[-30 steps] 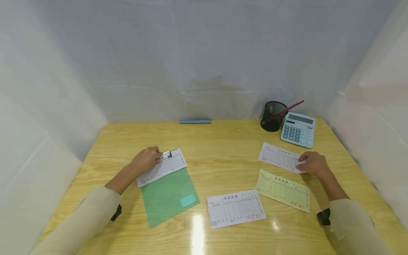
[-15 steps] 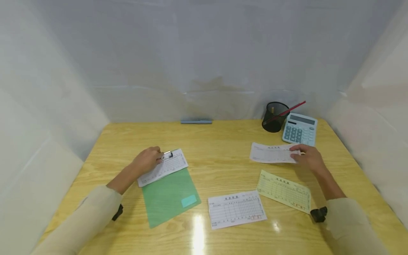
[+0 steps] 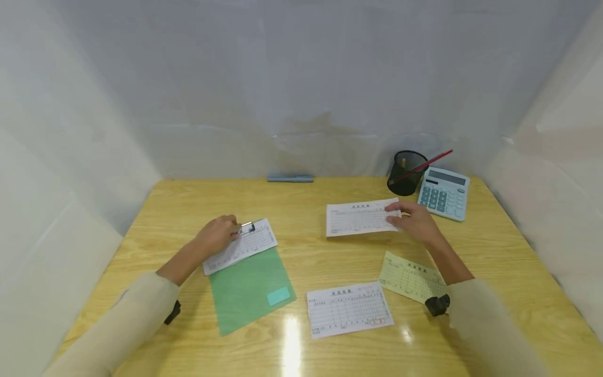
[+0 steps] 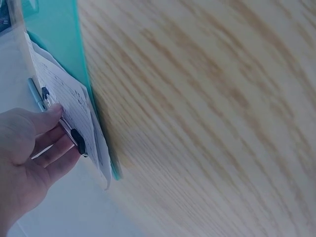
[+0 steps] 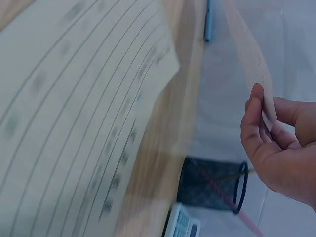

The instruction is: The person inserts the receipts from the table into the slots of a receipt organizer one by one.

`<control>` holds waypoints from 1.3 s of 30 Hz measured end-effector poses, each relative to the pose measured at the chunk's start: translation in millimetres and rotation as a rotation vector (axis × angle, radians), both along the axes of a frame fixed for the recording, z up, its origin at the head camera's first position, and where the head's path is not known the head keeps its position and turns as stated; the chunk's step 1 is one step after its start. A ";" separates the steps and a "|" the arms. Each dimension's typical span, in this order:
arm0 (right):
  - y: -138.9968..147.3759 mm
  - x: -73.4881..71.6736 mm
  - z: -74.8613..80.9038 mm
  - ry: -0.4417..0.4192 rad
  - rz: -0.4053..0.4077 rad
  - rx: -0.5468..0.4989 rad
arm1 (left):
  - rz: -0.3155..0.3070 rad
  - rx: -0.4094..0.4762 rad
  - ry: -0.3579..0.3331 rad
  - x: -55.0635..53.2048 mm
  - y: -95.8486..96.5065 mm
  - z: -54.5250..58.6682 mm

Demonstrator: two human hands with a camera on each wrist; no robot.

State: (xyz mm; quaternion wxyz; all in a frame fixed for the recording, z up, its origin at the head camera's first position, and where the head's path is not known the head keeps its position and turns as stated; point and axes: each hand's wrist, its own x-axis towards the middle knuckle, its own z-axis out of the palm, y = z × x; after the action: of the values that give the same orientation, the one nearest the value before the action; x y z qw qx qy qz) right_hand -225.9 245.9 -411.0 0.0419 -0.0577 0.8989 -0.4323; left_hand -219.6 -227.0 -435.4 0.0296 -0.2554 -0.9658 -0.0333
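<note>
At the left of the head view lies a green clipboard with a pale teal label. White printed forms lie under its metal clip. My left hand pinches this clip; the left wrist view shows the thumb on top and fingers below. My right hand pinches a white printed form by its right end, raised above the table. In the right wrist view that form is seen nearly edge-on between thumb and fingers.
Another white form lies near the front middle. Beside it a yellow form is partly hidden by my right forearm. At the back stand a black mesh pen cup with a red pencil, a pale blue calculator and a blue pen.
The right hand has lifted the white form off the table and carried it left, toward the middle. My left hand stays on the clip.
</note>
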 end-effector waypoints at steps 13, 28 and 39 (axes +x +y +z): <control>-114.9 -10.7 -0.1 -0.032 0.211 -0.118 | 0.020 0.016 -0.036 1.3 -2.1 2.2; -208.7 -13.6 -18.7 -0.107 0.311 -0.059 | 0.021 0.057 -0.111 -0.9 -1.5 5.3; -248.2 -9.5 -26.9 -0.112 0.335 0.081 | -0.005 0.063 -0.084 -4.9 -1.1 5.4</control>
State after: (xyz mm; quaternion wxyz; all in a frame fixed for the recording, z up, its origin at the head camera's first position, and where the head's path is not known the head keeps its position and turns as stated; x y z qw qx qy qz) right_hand -235.4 -2.3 -437.9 0.1656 -0.1807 0.8896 -0.3855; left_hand -224.5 -228.2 -430.0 -0.0028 -0.2549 -0.9641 -0.0743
